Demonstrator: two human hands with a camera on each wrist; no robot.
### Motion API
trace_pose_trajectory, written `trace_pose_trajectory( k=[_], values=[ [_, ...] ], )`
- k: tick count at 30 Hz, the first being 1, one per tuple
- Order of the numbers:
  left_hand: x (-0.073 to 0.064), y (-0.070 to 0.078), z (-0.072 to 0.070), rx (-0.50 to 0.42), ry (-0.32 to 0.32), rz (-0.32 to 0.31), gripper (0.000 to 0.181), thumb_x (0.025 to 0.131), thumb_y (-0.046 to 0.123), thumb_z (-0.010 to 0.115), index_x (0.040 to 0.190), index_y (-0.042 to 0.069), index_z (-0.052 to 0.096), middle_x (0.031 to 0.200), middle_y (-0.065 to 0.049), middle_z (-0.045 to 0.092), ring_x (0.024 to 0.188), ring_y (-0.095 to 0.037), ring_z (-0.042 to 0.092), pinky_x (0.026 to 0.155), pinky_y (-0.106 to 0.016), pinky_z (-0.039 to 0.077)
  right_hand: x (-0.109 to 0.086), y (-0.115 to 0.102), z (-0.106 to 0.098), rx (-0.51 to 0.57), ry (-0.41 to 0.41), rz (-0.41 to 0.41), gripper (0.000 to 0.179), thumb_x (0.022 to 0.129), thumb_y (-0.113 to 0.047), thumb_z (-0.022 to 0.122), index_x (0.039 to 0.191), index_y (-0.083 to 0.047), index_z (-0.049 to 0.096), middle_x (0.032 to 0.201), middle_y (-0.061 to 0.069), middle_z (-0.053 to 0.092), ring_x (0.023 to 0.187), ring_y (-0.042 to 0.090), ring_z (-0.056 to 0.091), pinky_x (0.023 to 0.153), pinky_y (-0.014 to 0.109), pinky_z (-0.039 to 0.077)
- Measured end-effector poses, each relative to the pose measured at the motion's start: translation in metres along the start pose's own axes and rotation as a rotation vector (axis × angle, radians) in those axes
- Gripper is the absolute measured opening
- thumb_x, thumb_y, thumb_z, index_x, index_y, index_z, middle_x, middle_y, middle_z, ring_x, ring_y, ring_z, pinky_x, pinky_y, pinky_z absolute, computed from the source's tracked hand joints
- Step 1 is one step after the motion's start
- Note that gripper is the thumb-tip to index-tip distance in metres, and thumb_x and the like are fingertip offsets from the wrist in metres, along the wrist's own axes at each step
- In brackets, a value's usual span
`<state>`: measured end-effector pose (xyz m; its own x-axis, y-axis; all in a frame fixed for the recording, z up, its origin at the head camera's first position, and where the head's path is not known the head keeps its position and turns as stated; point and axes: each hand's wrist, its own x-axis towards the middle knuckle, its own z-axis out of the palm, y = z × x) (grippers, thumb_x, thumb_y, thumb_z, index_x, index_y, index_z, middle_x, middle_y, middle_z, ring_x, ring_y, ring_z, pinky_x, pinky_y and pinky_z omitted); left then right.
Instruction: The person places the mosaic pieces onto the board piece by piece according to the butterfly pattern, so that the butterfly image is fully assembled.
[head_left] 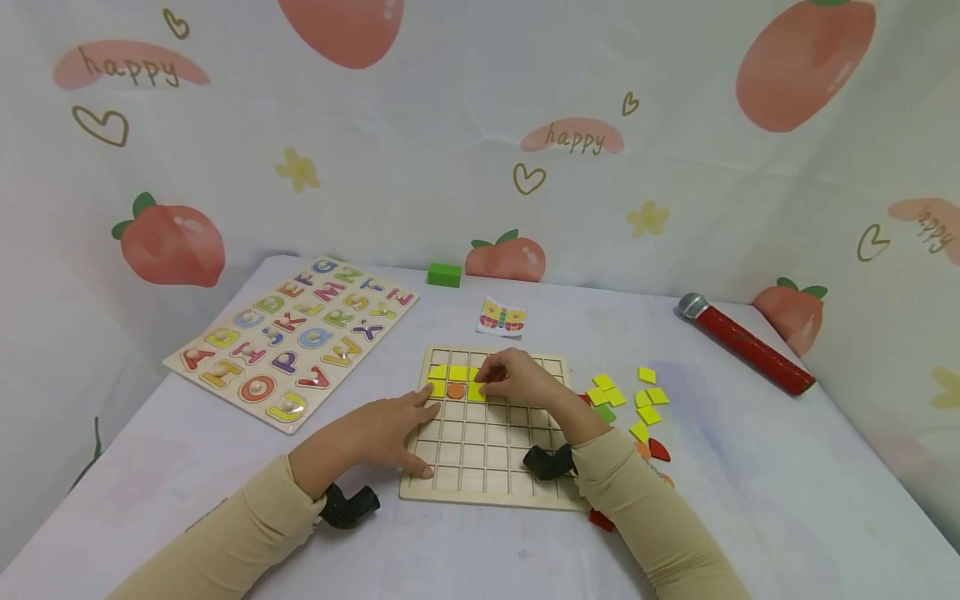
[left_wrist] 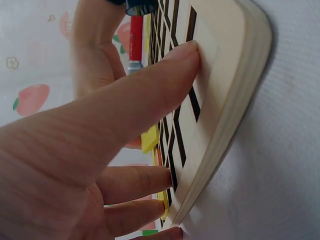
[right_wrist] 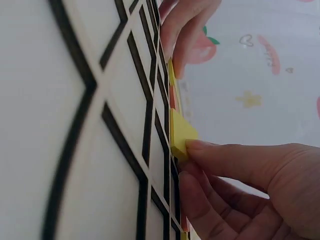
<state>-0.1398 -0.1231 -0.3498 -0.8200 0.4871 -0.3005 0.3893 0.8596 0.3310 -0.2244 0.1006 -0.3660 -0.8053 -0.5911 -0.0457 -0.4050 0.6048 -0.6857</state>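
Note:
A wooden grid board (head_left: 495, 502) lies on the table in front of me. My right hand (head_left: 525, 379) pinches a yellow square tile (right_wrist: 180, 135) between thumb and fingers; its lower edge is right at the board in the right wrist view. That tile sits right of an orange round tile (head_left: 455, 391). Spread along the board's left side, my left hand (head_left: 378, 429) rests with its thumb on the front left corner and fingertips near another yellow tile (head_left: 438, 389). More yellow tiles (head_left: 459, 372) fill part of the row behind, one partly hidden by the right hand.
Loose yellow tiles (head_left: 647, 397) and red pieces (head_left: 659, 450) lie right of the board, some hidden by the right forearm. An alphabet puzzle (head_left: 300, 333) is at left. Behind the board are a butterfly picture card (head_left: 502, 317) and green block (head_left: 445, 275); a red microphone (head_left: 750, 346) lies far right.

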Motion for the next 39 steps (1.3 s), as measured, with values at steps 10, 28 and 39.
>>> trace_pose_trajectory(
  k=[10,28,39],
  values=[
    [0.001,0.000,0.000,-0.008,0.004,-0.005,0.087,0.070,0.049,0.076,0.141,0.013,0.041,0.155,-0.012,0.022,0.138,-0.033,0.031,0.110,-0.050,0.032,-0.004,-0.001,-0.009,-0.053,-0.034,0.024,0.012,0.085,-0.010,0.067,0.094,-0.004,0.072,0.092,0.007,0.071,0.079,0.009,0.061,0.073,0.021,0.052],
    [0.001,0.001,0.001,-0.008,0.001,-0.009,0.087,0.071,0.049,0.076,0.142,0.013,0.040,0.155,-0.012,0.021,0.139,-0.034,0.030,0.110,-0.050,0.032,-0.083,0.056,-0.086,0.014,-0.076,0.294,0.021,0.084,-0.011,0.067,0.102,0.000,0.070,0.093,0.008,0.068,0.078,0.014,0.056,0.072,0.023,0.051],
    [0.000,0.000,0.003,0.002,0.009,-0.005,0.087,0.071,0.049,0.076,0.142,0.013,0.040,0.155,-0.012,0.021,0.138,-0.033,0.031,0.110,-0.049,0.033,-0.111,0.073,-0.088,0.047,-0.130,0.379,0.026,0.077,-0.007,0.073,0.101,-0.001,0.065,0.082,0.006,0.055,0.077,0.017,0.050,0.065,0.023,0.048]
  ],
)
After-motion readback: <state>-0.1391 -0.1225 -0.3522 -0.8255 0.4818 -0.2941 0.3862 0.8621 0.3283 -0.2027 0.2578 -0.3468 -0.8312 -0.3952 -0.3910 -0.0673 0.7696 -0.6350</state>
